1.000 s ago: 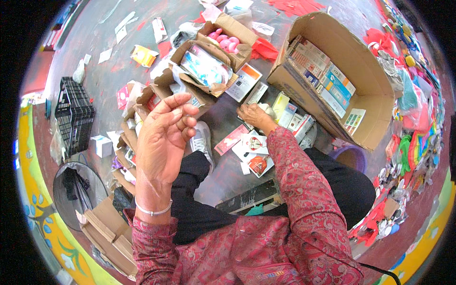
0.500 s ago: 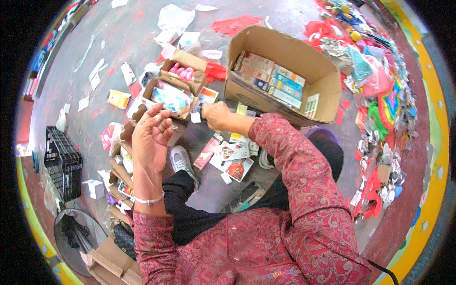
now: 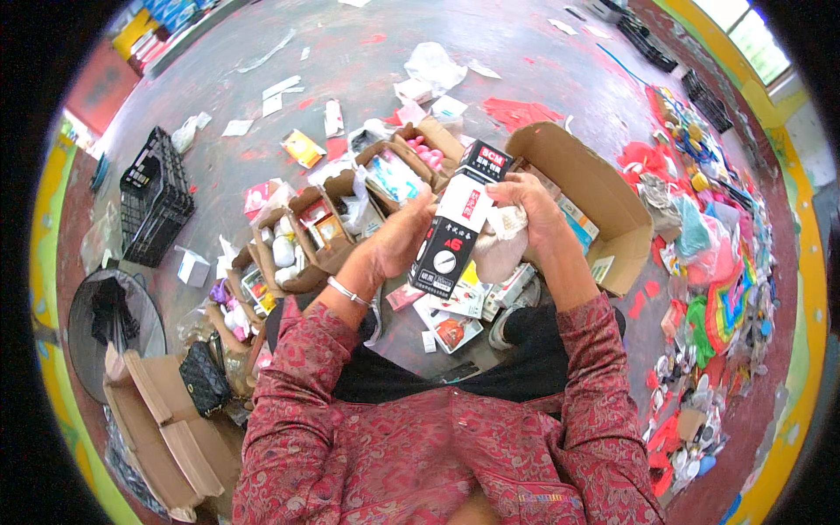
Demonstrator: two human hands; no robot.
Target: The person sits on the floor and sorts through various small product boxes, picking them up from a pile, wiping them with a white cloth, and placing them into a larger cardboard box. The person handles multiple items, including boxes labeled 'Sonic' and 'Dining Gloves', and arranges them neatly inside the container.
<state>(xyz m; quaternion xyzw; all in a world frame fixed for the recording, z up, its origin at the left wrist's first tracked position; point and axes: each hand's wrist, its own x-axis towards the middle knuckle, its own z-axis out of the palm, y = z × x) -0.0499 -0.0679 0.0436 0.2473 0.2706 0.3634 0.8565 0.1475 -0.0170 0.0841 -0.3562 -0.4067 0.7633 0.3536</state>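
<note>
A long black box [image 3: 437,255] with a white band and red patches is held tilted in front of me. My left hand [image 3: 404,234] is closed on its left side, with the fingertips hidden behind it. My right hand [image 3: 530,206] grips its upper right edge, thumb and fingers bent over it. Below the right hand, beside the box, is a crumpled cream-coloured thing [image 3: 502,247]; I cannot tell whether the hand holds it too. Beneath the box, flat picture cards [image 3: 455,329] and small packets lie on the floor between my legs.
A large cardboard box [image 3: 626,254] holding small cartons stands right of my hands. Small cardboard boxes of sorted items, one with pink things [image 3: 426,155], curve round to the left. A black crate [image 3: 159,197] stands far left. Mixed litter [image 3: 700,315] covers the right side.
The black box is now between both hands; before, the left hand was raised with fingers spread and the right was a fist. The view has turned left, and the cream thing has appeared.
</note>
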